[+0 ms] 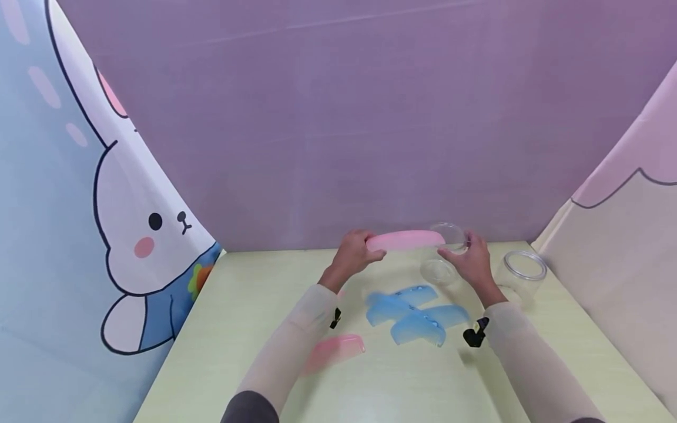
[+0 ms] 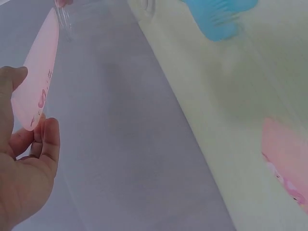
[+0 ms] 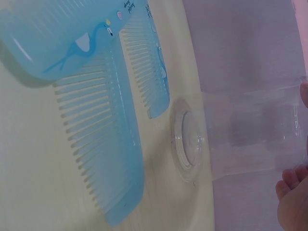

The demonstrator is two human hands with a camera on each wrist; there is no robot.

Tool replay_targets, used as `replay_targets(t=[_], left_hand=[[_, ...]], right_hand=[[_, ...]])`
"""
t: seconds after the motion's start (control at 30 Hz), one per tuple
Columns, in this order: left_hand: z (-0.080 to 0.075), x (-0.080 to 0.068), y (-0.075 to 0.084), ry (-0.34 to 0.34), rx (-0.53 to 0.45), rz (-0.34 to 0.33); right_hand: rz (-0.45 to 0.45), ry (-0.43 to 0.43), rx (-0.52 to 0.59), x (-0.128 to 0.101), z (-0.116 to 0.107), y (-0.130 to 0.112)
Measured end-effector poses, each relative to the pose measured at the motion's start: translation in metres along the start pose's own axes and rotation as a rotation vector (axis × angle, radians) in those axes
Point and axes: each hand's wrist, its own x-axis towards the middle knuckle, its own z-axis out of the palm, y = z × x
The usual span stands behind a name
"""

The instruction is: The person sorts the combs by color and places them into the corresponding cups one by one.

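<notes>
My left hand (image 1: 364, 249) pinches one end of a pink comb (image 1: 406, 239) and holds it level above the table. The comb's far end is at the mouth of a clear plastic jar (image 1: 446, 252). My right hand (image 1: 468, 254) grips this jar near its rim, with its base (image 3: 187, 139) on the table. In the left wrist view the pink comb (image 2: 41, 77) sits between my thumb and fingers (image 2: 45, 144). In the right wrist view the jar's (image 3: 245, 134) wall runs to my fingertips (image 3: 293, 192).
Several blue combs (image 1: 412, 314) lie overlapping on the pale green table (image 1: 238, 305) in front of the jar. A second pink comb (image 1: 338, 349) lies by my left forearm. Another clear jar (image 1: 523, 273) stands at the right. Cloth walls close in the back and both sides.
</notes>
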Motion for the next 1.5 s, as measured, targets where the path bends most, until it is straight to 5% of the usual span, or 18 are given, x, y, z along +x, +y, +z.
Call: replay_targets(t=[0.27, 0.67, 0.93, 1.23, 1.5], left_hand=[[0.01, 0.01, 0.01, 0.004, -0.029, -0.039], [0.024, 0.025, 0.042, 0.104, -0.067, -0.069], [0.024, 0.031, 0.058, 0.07, -0.216, -0.025], [0.011, 0.02, 0.036, -0.031, -0.185, -0.069], [-0.005, -0.004, 0.01, -0.104, -0.146, -0.116]], right_hand=[[-0.007, 0.01, -0.003, -0.003, 0.0, 0.0], [-0.02, -0.009, -0.004, 0.0, 0.005, -0.006], [-0.019, -0.004, -0.027, 0.001, 0.01, -0.007], [-0.039, -0.004, -0.047, 0.005, 0.011, -0.006], [-0.035, -0.006, -0.042, 0.008, 0.009, -0.002]])
